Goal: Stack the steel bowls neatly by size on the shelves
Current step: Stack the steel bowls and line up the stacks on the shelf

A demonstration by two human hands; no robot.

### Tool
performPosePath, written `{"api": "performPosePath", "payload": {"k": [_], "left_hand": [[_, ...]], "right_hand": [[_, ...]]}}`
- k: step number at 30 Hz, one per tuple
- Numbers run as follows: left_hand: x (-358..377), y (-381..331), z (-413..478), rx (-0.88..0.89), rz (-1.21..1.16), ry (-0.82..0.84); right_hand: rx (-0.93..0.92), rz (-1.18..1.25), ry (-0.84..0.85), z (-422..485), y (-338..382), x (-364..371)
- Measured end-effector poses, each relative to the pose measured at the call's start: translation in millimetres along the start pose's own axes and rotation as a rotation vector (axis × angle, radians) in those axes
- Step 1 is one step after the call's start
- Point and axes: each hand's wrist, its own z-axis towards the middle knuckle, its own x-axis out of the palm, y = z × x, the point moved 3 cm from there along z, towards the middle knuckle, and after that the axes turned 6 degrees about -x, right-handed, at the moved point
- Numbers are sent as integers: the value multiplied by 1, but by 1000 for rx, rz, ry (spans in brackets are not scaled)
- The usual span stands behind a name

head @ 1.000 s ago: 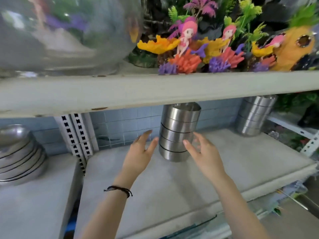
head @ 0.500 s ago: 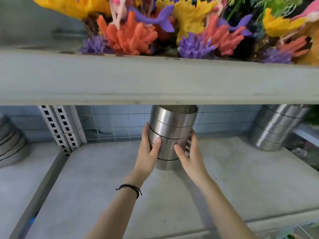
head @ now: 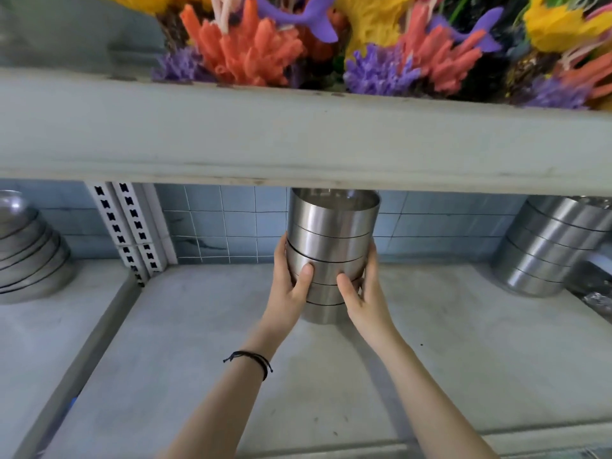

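Observation:
A tall stack of straight-sided steel bowls (head: 331,226) stands upright on the grey lower shelf (head: 430,342), close to the blue tiled back wall. My left hand (head: 289,286) grips the stack's left side and my right hand (head: 359,293) grips its right side, both around the lower middle bowls. The stack's bottom bowl still looks to rest on the shelf. Its top rim reaches just under the upper shelf board (head: 298,140). A second stack of wider steel bowls (head: 549,246) leans at the right.
A pile of rounded steel bowls (head: 29,256) sits on the neighbouring shelf at the left, past a white slotted upright (head: 129,226). Colourful plastic corals (head: 251,51) crowd the upper shelf. A crumpled foil-like bit (head: 596,299) lies at the far right.
Both hands went from open beside the stack to closed on its sides. The view moved closer and lower under the upper shelf.

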Motion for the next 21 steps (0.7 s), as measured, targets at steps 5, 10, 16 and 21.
{"api": "performPosePath", "payload": {"k": [5, 10, 16, 21], "left_hand": [[-16, -6, -13, 13, -2, -35], [-44, -24, -44, 50, 1, -84], [-102, -42, -101, 78, 32, -156], [-175, -58, -154, 58, 91, -233]], "right_hand": [[15, 12, 44, -9, 4, 13], [-76, 57, 74, -26, 39, 39], [-123, 115, 158, -67, 80, 93], [-121, 163, 206, -102, 110, 158]]}}
